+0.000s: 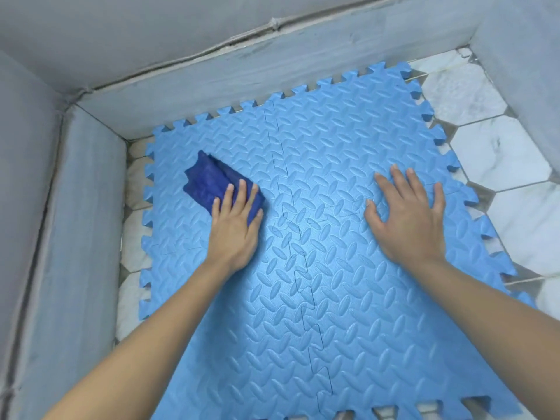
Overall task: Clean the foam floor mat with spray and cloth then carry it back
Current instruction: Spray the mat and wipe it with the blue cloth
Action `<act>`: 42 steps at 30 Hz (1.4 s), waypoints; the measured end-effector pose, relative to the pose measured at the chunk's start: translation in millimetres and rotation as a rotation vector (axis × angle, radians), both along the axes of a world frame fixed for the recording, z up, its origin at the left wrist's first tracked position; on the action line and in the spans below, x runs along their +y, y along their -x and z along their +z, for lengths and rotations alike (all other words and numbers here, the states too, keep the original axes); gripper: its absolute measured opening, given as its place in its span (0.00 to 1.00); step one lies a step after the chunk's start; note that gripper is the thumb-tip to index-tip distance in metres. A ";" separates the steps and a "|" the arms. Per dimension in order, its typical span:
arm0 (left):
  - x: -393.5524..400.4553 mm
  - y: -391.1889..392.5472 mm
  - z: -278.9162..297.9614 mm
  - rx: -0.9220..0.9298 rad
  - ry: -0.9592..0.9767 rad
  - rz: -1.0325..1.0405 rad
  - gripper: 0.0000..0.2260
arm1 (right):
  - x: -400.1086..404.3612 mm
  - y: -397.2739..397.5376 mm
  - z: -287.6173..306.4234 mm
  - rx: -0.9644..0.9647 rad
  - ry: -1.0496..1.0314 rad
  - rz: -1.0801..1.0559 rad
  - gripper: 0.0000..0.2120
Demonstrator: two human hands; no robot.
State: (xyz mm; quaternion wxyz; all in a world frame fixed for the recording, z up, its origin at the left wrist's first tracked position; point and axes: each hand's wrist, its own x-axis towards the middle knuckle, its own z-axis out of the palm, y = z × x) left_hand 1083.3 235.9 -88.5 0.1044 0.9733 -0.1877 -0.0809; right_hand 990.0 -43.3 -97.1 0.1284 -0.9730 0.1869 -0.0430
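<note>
One light-blue interlocking foam mat flat on hexagonal marble floor tiles, right hand splayed flat on it, left hand pressing straight fingers onto a folded dark-blue cloth at the mat's far left, grey wall base beyond

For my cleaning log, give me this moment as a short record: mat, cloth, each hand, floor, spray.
mat: light blue foam, interlocked pieces, lying flat
cloth: dark blue, folded, on mat's far left
left hand: presses cloth, fingers straight
right hand: flat on mat, fingers spread
floor: white hexagon tiles
spray: not in view
</note>
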 end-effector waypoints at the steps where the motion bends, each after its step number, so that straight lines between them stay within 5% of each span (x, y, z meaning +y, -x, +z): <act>1: -4.8 7.4 -0.7 -0.007 -0.002 -0.037 0.28 | 0.0 -0.2 0.2 0.001 0.001 0.001 0.26; 9: -16.2 27.7 3.1 -0.142 0.159 0.041 0.18 | -2.7 0.6 2.8 0.021 -0.068 0.036 0.25; 14: -3.0 55.0 6.4 -0.134 0.112 -0.021 0.11 | -15.4 19.8 22.4 0.114 -0.382 0.078 0.27; 20: -13.3 83.0 46.2 0.165 0.527 0.074 0.09 | 8.5 103.8 51.7 0.125 -0.500 0.155 0.32; 27: -65.4 117.5 119.4 0.324 0.703 -0.165 0.11 | 23.0 128.0 94.7 0.064 -0.587 0.258 0.45; 34: -83.0 137.0 133.8 0.391 0.813 -0.183 0.15 | 19.5 146.6 110.7 0.097 -0.626 0.201 0.07; 42: -56.7 112.3 126.5 0.355 0.586 -0.193 0.16 | 31.0 139.5 108.2 0.089 -0.514 0.215 0.04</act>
